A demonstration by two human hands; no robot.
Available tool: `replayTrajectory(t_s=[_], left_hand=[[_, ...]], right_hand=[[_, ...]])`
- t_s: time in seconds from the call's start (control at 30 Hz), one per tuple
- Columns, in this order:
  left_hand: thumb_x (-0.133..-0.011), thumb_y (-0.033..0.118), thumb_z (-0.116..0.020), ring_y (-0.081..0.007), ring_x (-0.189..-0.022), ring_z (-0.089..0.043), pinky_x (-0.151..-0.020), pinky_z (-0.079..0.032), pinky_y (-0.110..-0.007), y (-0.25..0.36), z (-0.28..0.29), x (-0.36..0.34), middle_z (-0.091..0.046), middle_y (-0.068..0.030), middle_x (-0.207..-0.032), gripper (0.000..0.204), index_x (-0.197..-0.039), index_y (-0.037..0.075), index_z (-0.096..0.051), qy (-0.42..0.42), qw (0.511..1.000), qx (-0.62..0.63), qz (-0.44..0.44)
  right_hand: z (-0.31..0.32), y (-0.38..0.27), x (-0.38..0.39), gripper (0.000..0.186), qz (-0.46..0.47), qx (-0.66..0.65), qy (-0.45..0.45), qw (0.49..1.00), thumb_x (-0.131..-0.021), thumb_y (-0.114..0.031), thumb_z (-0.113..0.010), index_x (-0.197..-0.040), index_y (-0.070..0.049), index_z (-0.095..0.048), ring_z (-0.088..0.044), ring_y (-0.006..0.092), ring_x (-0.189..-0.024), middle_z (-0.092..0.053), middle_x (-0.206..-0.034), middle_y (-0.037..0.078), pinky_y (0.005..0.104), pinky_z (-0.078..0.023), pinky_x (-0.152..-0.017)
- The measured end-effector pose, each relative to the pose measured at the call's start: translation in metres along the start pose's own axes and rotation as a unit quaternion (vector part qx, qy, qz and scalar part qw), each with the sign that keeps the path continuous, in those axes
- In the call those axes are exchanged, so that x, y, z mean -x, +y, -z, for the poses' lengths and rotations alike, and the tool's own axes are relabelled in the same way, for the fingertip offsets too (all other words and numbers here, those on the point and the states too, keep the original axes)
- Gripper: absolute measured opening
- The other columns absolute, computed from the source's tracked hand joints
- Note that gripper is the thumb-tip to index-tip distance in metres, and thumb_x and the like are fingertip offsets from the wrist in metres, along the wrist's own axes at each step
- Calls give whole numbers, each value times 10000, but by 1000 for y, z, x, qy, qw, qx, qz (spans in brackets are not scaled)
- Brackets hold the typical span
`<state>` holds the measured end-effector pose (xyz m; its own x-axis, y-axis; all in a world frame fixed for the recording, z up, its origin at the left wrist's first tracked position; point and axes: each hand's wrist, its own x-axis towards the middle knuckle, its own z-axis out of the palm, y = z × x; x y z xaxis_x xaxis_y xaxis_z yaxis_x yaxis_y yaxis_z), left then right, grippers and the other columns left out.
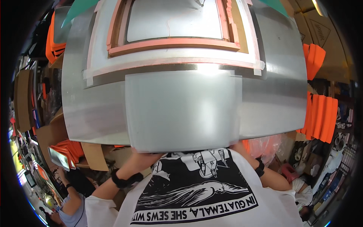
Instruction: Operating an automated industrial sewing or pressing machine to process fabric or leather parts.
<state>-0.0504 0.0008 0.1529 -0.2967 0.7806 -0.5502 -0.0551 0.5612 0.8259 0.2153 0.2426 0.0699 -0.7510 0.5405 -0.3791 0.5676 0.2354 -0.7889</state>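
Note:
A stack of frosted, translucent plastic sheets (pixel 183 113) lies over the near part of the metal table, its edges slightly uneven. My left hand (pixel 146 160) grips its near left corner, with the fingers hidden beneath. At the near right corner my right hand (pixel 237 146) holds the stack too, mostly covered by it. Beyond the sheets sits a frame edged with pink strips (pixel 174 45), with a pale flat panel (pixel 174 20) inside it. A white board with taped edges (pixel 151 60) surrounds this frame.
The metal table (pixel 272 102) has a curved-looking near edge. Orange folded pieces hang at the right (pixel 320 117), and more orange pieces (pixel 68 149) are at the left. A cardboard box (pixel 321 34) stands far right. Another person's arm (pixel 72 200) shows lower left.

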Motion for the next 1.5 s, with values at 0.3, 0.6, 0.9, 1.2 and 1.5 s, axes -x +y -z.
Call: replayTrajectory(t_s=[0.3, 0.6, 0.9, 1.2, 1.5], left_hand=[[-751, 97, -699, -364, -1048, -530, -892, -442, -397, -32, 1, 5, -574, -205, -1162, 348, -1079, 7, -628, 21, 985, -142, 96], [-731, 140, -685, -346, -877, -552, -735, -480, -408, -90, -36, 109, -539, -152, -970, 392, -1045, 19, -482, 125, 987, -103, 1], [-789, 181, -617, -346, -797, -638, -697, -506, -402, -88, -24, 86, -659, -155, -889, 263, -1020, 56, -611, 60, 989, -126, 40], [-910, 250, -554, -297, -1080, -583, -909, -441, -388, -58, -2, 124, -591, -198, -1209, 391, -1206, -5, -545, 8, 1000, -5, -7], [-916, 213, -530, -297, -911, -620, -773, -491, -349, -101, 13, 96, -634, -162, -1008, 288, -1095, -8, -578, -72, 986, -148, -23]], right_hand=[[45, -56, 18, 600, 47, 157, -86, 983, -744, -60, -698, -1287, 5, -451, -540, 413, -1106, -468, -1290, 270, 418, -450, -929], [66, -26, 96, 363, 147, 144, -47, 977, -739, -94, -659, -1061, -2, -520, -534, 387, -864, -529, -982, 197, 435, -454, -738], [76, -60, 65, 355, 59, 112, -155, 980, -779, -96, -620, -1103, 4, -515, -539, 380, -896, -538, -1023, 199, 424, -451, -770], [91, -76, 36, 351, 60, 125, -215, 967, -819, -97, -581, -1145, 11, -509, -543, 373, -927, -548, -1064, 202, 414, -449, -802], [101, -85, 15, 349, 65, 126, -248, 958, -859, -98, -542, -1186, 17, -504, -548, 367, -959, -557, -1105, 204, 404, -447, -834]])
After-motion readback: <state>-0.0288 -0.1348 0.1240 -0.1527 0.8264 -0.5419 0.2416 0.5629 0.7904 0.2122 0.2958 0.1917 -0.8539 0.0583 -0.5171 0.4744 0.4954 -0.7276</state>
